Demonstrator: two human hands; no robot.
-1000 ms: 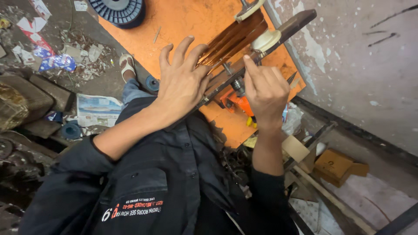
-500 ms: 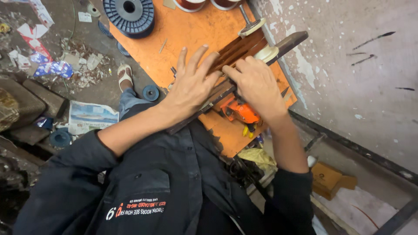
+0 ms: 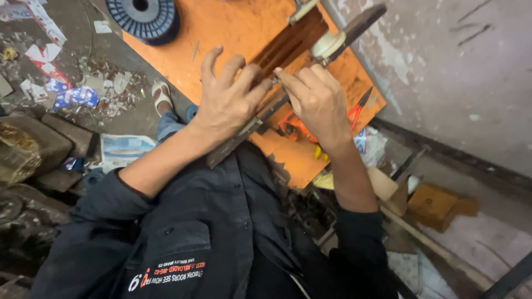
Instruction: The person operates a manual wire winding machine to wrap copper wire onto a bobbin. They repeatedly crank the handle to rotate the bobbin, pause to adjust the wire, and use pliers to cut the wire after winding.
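Both hands meet over a long dark wooden bar [image 3: 260, 119] that runs slantwise from the person's lap up toward the wall. The left hand [image 3: 230, 102] lies across the bar with its fingers spread and loosely curled, palm down, pressing on the wood and on the band of copper wire [image 3: 291, 41] wound around it; its grip is open rather than clamped. The right hand [image 3: 316, 99] has its fingertips pinched together at the same spot, just touching the left fingers, but what it pinches is too small to tell. The copper wire sits between two pale end plates, and a cream round disc [image 3: 328, 44] is fixed on the bar just beyond the right hand.

Under the bar lies an orange board [image 3: 233, 27] on the floor. Red-handled pliers [image 3: 357, 108] rest on the board just right of the right hand, and an orange tool [image 3: 293, 126] shows below the hands. A blue spool [image 3: 144, 16] stands at the board's far left corner. Scraps of paper [image 3: 72, 91] litter the floor on the left, and a cardboard box [image 3: 438, 205] sits near the grey wall on the right
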